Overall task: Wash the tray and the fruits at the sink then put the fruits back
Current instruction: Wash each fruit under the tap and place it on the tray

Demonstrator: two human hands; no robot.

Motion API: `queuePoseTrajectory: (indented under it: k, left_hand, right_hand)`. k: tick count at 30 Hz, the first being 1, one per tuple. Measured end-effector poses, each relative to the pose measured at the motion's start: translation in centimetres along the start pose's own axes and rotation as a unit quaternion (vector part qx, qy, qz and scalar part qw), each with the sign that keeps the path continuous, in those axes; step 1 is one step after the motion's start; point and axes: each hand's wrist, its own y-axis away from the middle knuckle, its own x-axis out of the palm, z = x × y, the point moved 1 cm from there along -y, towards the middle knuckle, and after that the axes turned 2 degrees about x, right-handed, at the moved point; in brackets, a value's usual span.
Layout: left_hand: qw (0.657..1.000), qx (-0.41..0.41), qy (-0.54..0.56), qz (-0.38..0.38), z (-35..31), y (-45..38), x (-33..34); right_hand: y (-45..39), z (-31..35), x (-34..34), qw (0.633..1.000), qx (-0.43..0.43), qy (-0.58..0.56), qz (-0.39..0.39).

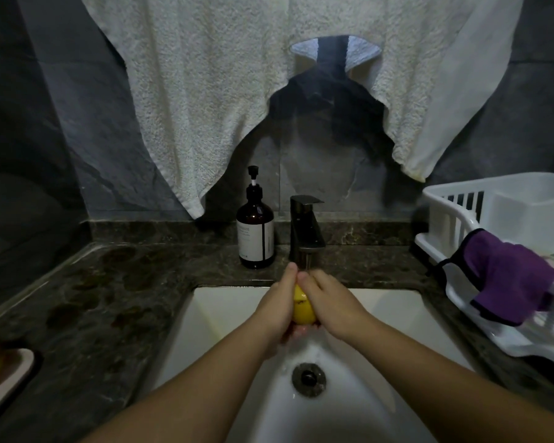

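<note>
Left hand (274,310) and right hand (330,303) clasp a yellow fruit (303,310) over the white sink (211,318), dark marble counter (109,282) around.

Terry-cloth towel (205,91) hanging rough and nubbly; sink (224,314) showing glossy white; countertop (125,282) showing polished dark marble; dish rack (454,225) looking smooth white plastic.

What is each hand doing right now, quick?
Left hand: fingers curled round the small yellow fruit, holding it under the tap.
Right hand: also wrapped on the same yellow fruit, from the other side.
</note>
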Motion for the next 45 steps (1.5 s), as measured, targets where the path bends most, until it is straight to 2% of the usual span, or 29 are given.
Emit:
queuePoseTrajectory:
  k: [3, 5, 7, 9, 12, 14, 16, 19, 21, 23, 26, 29, 32, 37, 41, 43, 45]
  left_hand:
    - [0.994, 0.076, -0.039, -0.063, -0.1, -0.4, -0.1]
    - [0.995, 0.077, -0.039, -0.054, -0.2, -0.5, -0.2]
    - [1.0, 0.015, 0.005, -0.01, -0.3, -0.3, -0.4]
    - [0.996, -0.054, 0.057, 0.032, -0.3, 0.0, -0.9]
    - [0.989, -0.08, 0.104, 0.067, -0.1, -0.1, -1.6]
    - [0.983, -0.087, 0.148, 0.071, -0.2, 0.0, -1.8]
    - [0.977, -0.101, 0.176, 0.073, -0.3, 0.2, -1.7]
    - [0.972, -0.107, 0.19, 0.082, -0.5, 0.3, -1.5]
    - [0.969, -0.11, 0.204, 0.09, -0.6, 0.3, -1.5]
    - [0.966, -0.109, 0.213, 0.101, -0.6, 0.3, -1.5]
    - [0.965, -0.099, 0.213, 0.116, -0.8, 0.4, -1.3]
    - [0.969, -0.086, 0.198, 0.12, -0.9, 0.5, -1.0]
    - [0.972, -0.084, 0.189, 0.107, -0.8, 0.6, -0.9]
    - [0.985, -0.054, 0.139, 0.093, -1.1, 1.2, -1.2]
    - [0.991, -0.028, 0.109, 0.079, -2.3, 1.9, -1.8]
    - [0.998, 0.004, 0.036, 0.05, -2.7, 2.2, -2.4]
    - [0.992, 0.037, -0.115, 0.035, -2.7, 3.0, -3.4]
  right_hand:
    - [0.4, 0.3, 0.7, 0.988, 0.105, -0.084, 0.077]
    - [0.2, 0.6, 0.9, 0.991, 0.097, -0.079, 0.055]
    - [0.0, 0.5, 0.6, 0.999, 0.036, -0.034, 0.021]
    - [0.0, 0.2, -0.3, 1.0, -0.009, 0.005, 0.022]
    - [0.5, 0.3, -1.8, 0.998, -0.007, 0.002, 0.068]
    - [0.6, 0.7, -2.7, 0.995, 0.006, 0.047, 0.091]
    - [0.4, 0.9, -3.6, 0.994, 0.005, 0.085, 0.062]
    - [-0.8, 1.3, -5.2, 0.987, -0.05, 0.127, -0.085]
    - [-1.1, 2.3, -6.1, 0.974, -0.11, 0.142, -0.14]
    - [-1.4, 3.7, -6.8, 0.961, -0.175, 0.163, -0.14]
    - [-1.8, 5.9, -7.2, 0.938, -0.229, 0.241, -0.101]
    - [-1.9, 7.1, -6.9, 0.924, -0.229, 0.295, -0.076]
    - [-1.5, 7.1, -6.6, 0.925, -0.221, 0.297, -0.085]
    - [0.0, 6.2, -6.9, 0.949, -0.188, 0.251, -0.036]
    - [1.5, 5.3, -8.4, 0.955, -0.133, 0.24, -0.116]
    - [2.4, 5.1, -8.8, 0.95, -0.107, 0.262, -0.135]
    - [3.3, 4.0, -8.2, 0.954, -0.075, 0.278, -0.081]
